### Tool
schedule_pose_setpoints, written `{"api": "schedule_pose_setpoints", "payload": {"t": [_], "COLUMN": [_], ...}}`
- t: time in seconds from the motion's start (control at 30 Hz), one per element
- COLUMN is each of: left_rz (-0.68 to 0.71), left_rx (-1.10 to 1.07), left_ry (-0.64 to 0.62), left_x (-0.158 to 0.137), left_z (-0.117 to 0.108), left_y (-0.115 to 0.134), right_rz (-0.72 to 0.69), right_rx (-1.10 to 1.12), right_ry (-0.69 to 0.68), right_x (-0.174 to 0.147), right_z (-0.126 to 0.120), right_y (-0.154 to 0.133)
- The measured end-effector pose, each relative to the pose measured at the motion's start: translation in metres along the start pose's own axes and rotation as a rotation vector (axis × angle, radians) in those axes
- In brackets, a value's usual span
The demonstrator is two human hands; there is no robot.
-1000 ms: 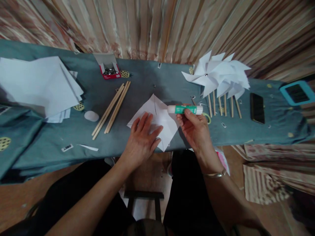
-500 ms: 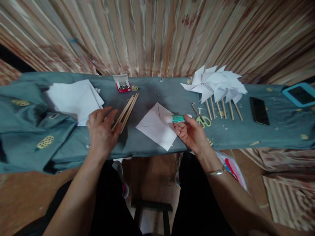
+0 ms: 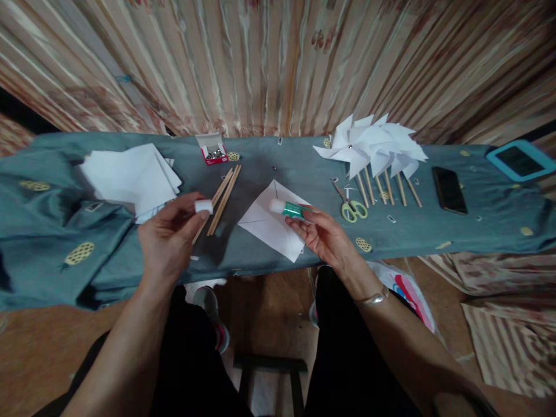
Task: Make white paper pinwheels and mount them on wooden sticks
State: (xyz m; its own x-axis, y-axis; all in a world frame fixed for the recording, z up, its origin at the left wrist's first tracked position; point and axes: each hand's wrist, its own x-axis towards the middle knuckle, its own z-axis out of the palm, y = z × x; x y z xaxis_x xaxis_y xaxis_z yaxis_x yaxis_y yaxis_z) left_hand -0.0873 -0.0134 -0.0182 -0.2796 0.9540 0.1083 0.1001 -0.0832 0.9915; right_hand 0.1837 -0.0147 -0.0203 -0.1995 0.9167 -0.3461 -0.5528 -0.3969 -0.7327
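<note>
OK, glue stick is up over the far-R part of the sheet, tilted a bit, white end pointing L, green label showing; can't tell if it touches the paper. R hand has it, thumb on top & fingers under, narrow grip, palm partly up, at R edge of sheet. Sheet lies cornerwise on the cloth, w/ dark lines running in from its far & L corners. L hand is L of sheet, pinching the cap btwn thumb & fingers, narrow grip too; cap's white, short.

Sticks lie slantwise just L of sheet, some near ends hidden by L hand. Box, red, lid up, silver bits inside, sits beyond & L of sheet. Pile of white paper is further L of sheet, uneven edges, partly behind L hand. Scissors, green handles, lie R of sheet, blades pointing away. Pinwheels overlap in a row beyond & R of sheet, stems toward near side. Phone is well R of sheet, blue-framed gadget farther R still. Curtain hangs beyond sheet.
</note>
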Motion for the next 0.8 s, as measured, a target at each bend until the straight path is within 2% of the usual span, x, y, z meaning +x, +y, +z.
{"api": "schedule_pose_setpoints", "payload": {"t": [0.03, 0.1, 0.23, 0.8], "left_rz": [-0.077, -0.251, -0.389, -0.404], "left_rx": [-0.115, -0.274, -0.389, -0.361], "left_ry": [0.006, -0.099, -0.204, -0.253], "left_x": [-0.006, -0.018, -0.028, -0.030], "left_z": [0.009, 0.026, 0.042, 0.043], "left_y": [0.003, 0.008, 0.012, 0.009], "right_rz": [0.008, 0.032, 0.053, 0.007], "right_rx": [-0.006, -0.005, 0.005, -0.175], "right_ry": [-0.023, -0.061, -0.089, -0.069], "right_x": [-0.002, -0.006, -0.009, -0.009], "right_z": [0.003, 0.009, 0.015, 0.010], "right_y": [0.002, 0.006, 0.012, 0.017]}}
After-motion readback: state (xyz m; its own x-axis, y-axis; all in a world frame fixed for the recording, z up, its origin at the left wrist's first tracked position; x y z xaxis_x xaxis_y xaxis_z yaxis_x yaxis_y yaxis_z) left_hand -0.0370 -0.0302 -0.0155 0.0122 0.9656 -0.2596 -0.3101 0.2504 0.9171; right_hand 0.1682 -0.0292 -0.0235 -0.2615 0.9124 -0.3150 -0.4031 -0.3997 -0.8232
